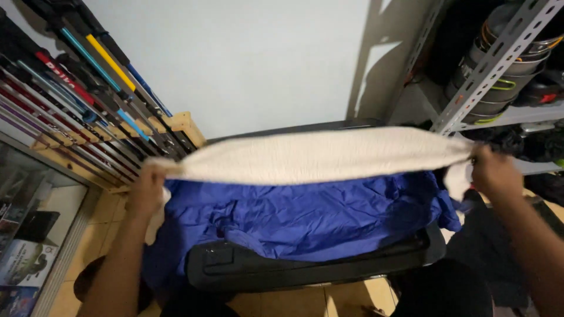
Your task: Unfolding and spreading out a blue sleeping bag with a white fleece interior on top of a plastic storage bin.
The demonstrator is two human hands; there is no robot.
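A cream-white fleece cloth [317, 155] is stretched out flat between my two hands above a blue fabric [305, 217]. My left hand [145, 191] grips its left end, and my right hand [496, 173] grips its right end. The blue fabric lies crumpled across a black case-like surface [305, 267] below the cloth. Part of the white cloth hangs down under each hand.
Several coloured poles [76, 88] lean in a wooden rack [182, 126] at the left. A glass display case [29, 235] sits at the lower left. A metal shelf [499, 64] with stacked pots stands at the right. A white wall is behind, tiled floor below.
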